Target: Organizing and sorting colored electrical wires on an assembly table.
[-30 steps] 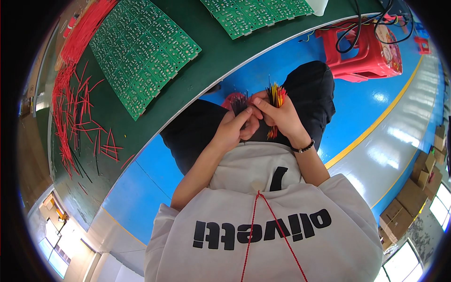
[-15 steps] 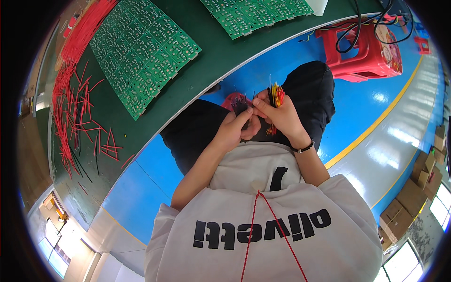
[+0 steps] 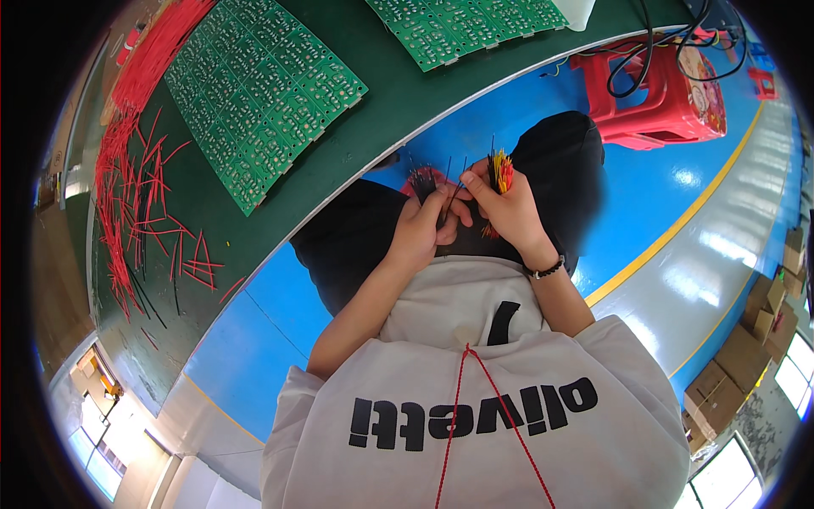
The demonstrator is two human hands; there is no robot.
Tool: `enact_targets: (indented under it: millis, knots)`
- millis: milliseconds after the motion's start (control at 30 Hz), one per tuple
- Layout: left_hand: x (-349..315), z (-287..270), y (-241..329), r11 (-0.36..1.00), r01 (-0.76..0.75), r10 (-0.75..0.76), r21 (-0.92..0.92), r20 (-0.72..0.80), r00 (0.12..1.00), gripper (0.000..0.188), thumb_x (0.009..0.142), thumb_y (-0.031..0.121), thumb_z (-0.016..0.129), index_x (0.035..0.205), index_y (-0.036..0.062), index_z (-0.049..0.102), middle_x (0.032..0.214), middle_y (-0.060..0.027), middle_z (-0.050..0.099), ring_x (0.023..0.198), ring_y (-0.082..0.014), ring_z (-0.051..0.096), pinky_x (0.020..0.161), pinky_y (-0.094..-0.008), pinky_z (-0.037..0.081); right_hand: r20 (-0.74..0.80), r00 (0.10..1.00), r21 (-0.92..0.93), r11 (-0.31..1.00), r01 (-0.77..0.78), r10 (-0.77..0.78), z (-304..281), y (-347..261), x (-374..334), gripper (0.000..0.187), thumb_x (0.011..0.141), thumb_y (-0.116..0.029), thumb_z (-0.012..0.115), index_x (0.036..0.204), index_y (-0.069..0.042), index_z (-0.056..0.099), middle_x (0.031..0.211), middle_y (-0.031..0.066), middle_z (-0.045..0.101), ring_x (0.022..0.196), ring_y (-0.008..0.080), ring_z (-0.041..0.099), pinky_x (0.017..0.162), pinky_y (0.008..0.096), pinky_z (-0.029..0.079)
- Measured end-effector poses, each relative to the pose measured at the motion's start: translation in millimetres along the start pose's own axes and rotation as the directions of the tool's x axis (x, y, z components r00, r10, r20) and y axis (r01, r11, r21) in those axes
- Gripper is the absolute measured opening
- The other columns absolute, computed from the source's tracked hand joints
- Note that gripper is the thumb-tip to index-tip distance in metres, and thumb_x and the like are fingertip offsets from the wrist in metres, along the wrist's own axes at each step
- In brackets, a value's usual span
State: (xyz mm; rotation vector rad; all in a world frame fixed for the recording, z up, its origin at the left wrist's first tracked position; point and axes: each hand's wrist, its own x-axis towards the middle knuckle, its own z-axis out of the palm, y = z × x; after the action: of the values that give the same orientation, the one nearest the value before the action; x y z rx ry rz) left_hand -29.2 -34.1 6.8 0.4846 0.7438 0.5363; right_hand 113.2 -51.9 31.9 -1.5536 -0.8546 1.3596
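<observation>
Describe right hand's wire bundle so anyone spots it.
Start at the green table, cross its near edge to the dark trousers. Over them, the right hand, its wrist wearing a black bracelet, holds the wire bundle. Its yellow and red wires set it apart from the dark bundle in the left hand.

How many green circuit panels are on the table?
2: one panel at left, a second panel right of it, both meeting the picture's top; others may be hidden.

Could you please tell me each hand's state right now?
Left hand: closed, holding a black wire bundle.
Right hand: closed, holding a red-and-yellow wire bundle.
</observation>
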Motion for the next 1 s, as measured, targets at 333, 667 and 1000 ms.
enact_targets:
  millis: [333,667,1000]
  knots:
    - [1.3,-6.1,2.1,0.993,-0.055,0.053,-0.100,-0.030,0.998,0.030,0.091,0.029,0.036,0.097,0.0032,0.048,0.056,0.0009,0.033,0.041,-0.0059,0.025,0.040,-0.0208,0.019,0.046,0.998,0.748,0.664,-0.010,-0.036,-15.7,6.9,7.0,0.012,0.090,-0.013,0.038,0.083,-0.005,0.042,0.065,0.0021,0.043,0.042,0.0065,0.032,0.042,0.0220,0.027]
    - [-4.4,-5.3,-0.3,0.992,0.118,-0.128,0.053,0.272,0.954,0.035,0.089,0.027,0.035,0.058,0.0099,0.033,0.049,0.0051,0.022,0.041,-0.0063,0.017,0.039,-0.0233,0.014,0.231,0.967,0.098,0.987,-0.128,0.103,-8.4,-7.1,-1.0,0.014,0.077,-0.009,0.064,0.082,0.003,0.058,0.058,-0.0013,0.052,0.046,0.0009,0.037,0.039,0.0167,0.025]
    - [-2.9,-3.5,-1.6,0.991,0.102,-0.116,0.082,0.181,0.977,0.042,0.089,0.030,0.035,0.052,0.0118,0.027,0.046,0.0050,0.021,0.040,-0.0066,0.019,0.039,-0.0233,0.014,0.182,0.983,0.026,0.999,-0.041,0.036,-7.0,0.6,0.5,0.011,0.078,-0.011,0.061,0.076,0.000,0.061,0.060,-0.0009,0.056,0.050,0.0027,0.045,0.044,0.0183,0.034]
